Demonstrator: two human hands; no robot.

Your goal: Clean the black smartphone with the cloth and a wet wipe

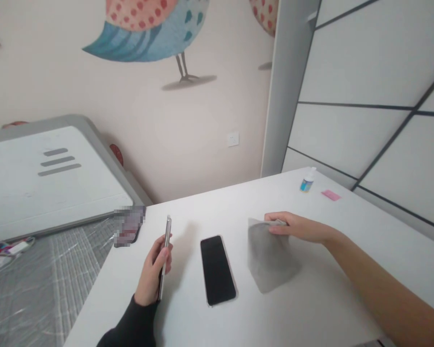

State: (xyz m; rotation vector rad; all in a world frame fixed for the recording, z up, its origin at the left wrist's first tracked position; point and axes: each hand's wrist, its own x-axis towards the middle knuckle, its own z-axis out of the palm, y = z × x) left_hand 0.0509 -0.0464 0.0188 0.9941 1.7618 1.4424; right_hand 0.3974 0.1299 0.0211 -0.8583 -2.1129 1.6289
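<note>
- Left hand point(152, 274) curled closed around a silver-edged smartphone point(166, 255), held upright on edge.
- Right hand point(292, 227) pinches a corner of a grey cloth point(271, 258).
- Black smartphone point(217, 270) lies flat on the desk point(202, 207) between them.

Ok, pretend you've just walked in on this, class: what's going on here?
A person is working at a white table. Their left hand, in a dark sleeve, holds a slim silver-edged phone upright, edge-on to the view. Their right hand pinches the top of a grey cloth, which hangs down onto the table. Between the hands, a black smartphone lies flat, screen up. Farther along the table are a small bottle with a blue label and a pink slip.
</note>
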